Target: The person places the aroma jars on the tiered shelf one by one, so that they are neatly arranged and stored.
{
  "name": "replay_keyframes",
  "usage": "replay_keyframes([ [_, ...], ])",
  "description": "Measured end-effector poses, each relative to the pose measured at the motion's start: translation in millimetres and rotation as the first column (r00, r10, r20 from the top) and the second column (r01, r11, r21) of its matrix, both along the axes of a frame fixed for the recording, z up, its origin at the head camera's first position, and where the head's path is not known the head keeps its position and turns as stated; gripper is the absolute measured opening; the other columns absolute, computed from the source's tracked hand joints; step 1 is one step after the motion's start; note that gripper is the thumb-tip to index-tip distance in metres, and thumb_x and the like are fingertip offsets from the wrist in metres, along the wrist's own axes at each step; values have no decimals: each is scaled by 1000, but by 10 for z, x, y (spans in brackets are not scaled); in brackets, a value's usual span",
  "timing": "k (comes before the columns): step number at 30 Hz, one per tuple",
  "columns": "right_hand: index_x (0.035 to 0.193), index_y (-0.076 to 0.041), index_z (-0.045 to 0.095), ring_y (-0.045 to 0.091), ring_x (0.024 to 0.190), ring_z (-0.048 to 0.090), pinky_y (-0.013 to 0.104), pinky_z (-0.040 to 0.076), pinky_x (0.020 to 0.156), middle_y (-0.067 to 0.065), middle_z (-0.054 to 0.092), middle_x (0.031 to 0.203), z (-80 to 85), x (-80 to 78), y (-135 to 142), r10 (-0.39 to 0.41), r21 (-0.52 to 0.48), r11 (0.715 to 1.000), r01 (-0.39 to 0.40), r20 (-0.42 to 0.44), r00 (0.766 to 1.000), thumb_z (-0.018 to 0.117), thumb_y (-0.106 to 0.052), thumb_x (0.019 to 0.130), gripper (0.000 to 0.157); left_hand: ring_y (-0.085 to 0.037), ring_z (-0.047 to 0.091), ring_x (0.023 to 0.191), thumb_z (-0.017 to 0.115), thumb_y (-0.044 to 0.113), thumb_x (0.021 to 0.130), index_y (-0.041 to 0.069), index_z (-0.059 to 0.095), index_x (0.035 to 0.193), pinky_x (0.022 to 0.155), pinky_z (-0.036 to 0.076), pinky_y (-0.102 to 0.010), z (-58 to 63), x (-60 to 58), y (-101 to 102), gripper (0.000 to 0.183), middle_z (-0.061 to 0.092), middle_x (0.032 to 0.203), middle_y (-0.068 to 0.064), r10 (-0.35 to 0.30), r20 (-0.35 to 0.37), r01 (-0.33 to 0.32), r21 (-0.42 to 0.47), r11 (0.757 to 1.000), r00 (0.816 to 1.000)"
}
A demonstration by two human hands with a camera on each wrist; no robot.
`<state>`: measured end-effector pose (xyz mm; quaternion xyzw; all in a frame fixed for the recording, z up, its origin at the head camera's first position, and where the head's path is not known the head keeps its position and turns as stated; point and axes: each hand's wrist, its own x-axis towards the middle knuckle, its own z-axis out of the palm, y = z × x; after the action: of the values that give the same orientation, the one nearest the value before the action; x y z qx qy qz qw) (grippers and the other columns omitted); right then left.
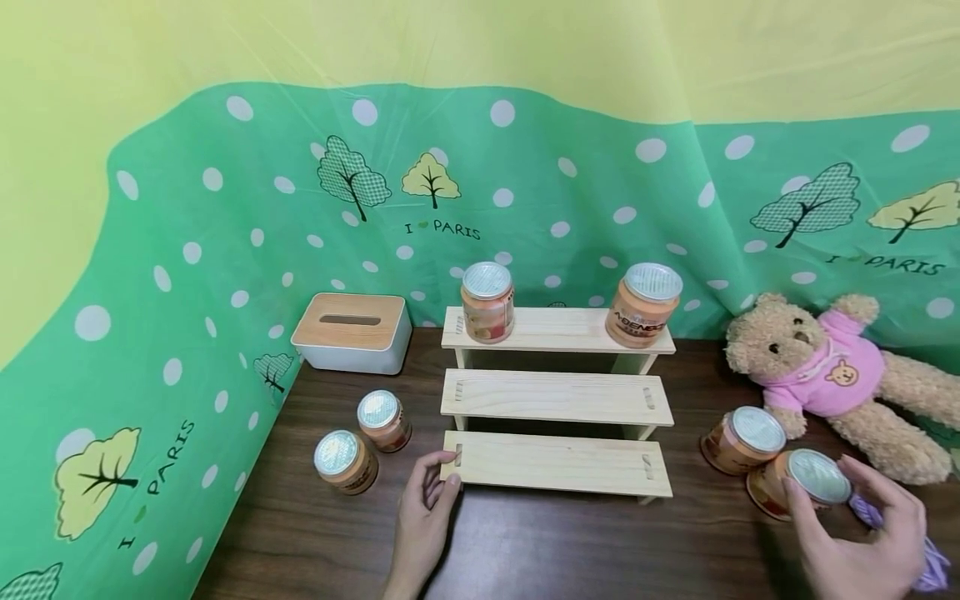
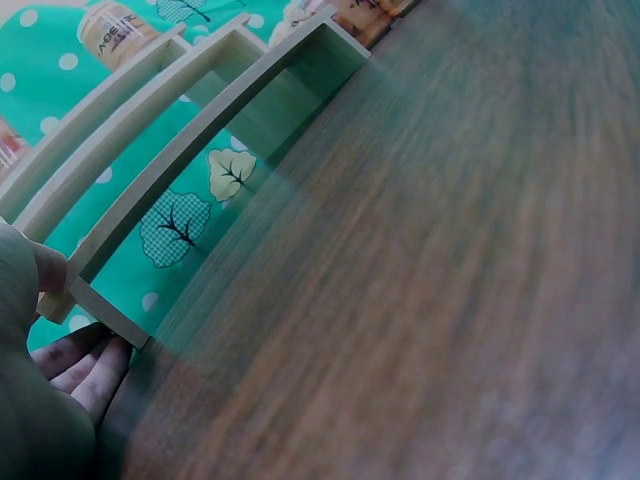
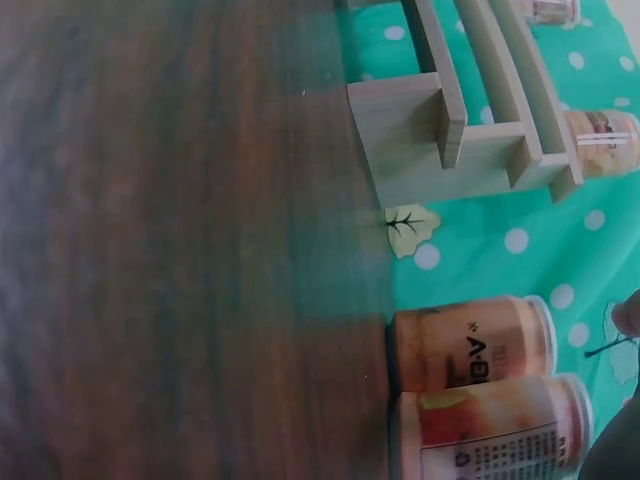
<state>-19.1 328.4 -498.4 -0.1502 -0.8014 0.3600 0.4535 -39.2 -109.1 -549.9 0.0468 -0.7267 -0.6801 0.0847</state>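
Note:
A three-tier wooden step shelf (image 1: 555, 462) stands on the table. My left hand (image 1: 423, 521) pinches the left end of its lowest board, thumb on top; in the left wrist view, curled fingers (image 2: 95, 375) lie by the end panel. My right hand (image 1: 862, 533) is spread over the nearer of two right-hand jars (image 1: 813, 479) with silvery lids. In the right wrist view, a fingertip (image 3: 627, 315) shows above lid height, apart from the jars. The other jar (image 1: 742, 442) stands close beside it.
Two jars sit on the top tier, a left one (image 1: 487, 304) and a right one (image 1: 643, 306). Two more jars (image 1: 347, 462) stand left of the shelf, near a tissue box (image 1: 352, 333). A teddy bear (image 1: 840, 367) lies at right, by a purple item (image 1: 933, 567).

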Motion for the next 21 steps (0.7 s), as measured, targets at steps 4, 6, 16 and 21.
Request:
replay_keyframes([
  [4,139,3,71,-18,121,46,12,36,104,-39,52,128,-45,-11,37,-11,-7,1000,11,-21,1000,84,-43,96,64,-12,64,135,73,8,107,6,69,132,109,55,-21,1,-2,-3,26,71,145,-17,-1,3,1,0,1000,1000],
  [6,140,-1,72,-18,120,47,11,37,102,-39,53,127,-72,-17,58,-22,-16,1000,21,-20,1000,86,-30,95,55,-12,64,135,73,8,107,6,69,133,109,55,-22,3,-2,-4,26,71,145,-17,-3,1,3,0,1000,1000],
  [16,150,-23,67,-17,125,40,9,41,109,-43,44,128,-191,-5,140,-60,-67,995,68,109,992,90,-8,89,66,-11,65,135,72,7,108,5,69,133,108,55,-21,9,-3,-1,26,71,144,-18,-8,-5,8,-1,1000,1000],
  [21,149,-28,69,-19,119,39,7,39,104,-44,44,124,-265,-25,157,-94,-88,990,109,160,983,94,-11,85,70,-10,65,134,73,9,108,6,69,132,108,55,-20,8,0,0,25,71,143,-17,0,-9,0,-12,1000,1000],
])
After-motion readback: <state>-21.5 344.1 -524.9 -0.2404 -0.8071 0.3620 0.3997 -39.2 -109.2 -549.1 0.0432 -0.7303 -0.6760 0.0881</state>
